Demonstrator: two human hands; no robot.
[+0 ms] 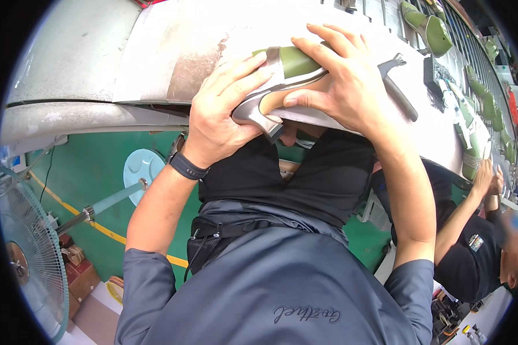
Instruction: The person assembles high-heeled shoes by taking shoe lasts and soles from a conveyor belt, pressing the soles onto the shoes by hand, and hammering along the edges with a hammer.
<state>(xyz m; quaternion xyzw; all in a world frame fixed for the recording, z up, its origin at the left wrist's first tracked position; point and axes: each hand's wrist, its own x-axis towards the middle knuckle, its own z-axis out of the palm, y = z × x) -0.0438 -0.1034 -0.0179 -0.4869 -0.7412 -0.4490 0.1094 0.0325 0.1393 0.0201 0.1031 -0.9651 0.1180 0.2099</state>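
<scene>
A silver-grey high-heeled shoe [251,110] lies on its side over the table edge, a green shoe last [300,61] filling its inside. Around its heel end my left hand [221,109] is closed, fingers across the upper and a dark watch on the wrist. At the toe end, my right hand [351,80] grips the shoe, its thumb pressed on the tan sole and its fingers over the last. The toe is hidden under that hand. Just right of my right hand, a hammer [402,95] rests on the white table.
The white worktable [155,52] spans the front. At the right, a rack [465,40] carries several green lasts and shoes, with a co-worker's hands [487,179] beside it. A fan [34,259] and a round blue stool [145,172] stand at left.
</scene>
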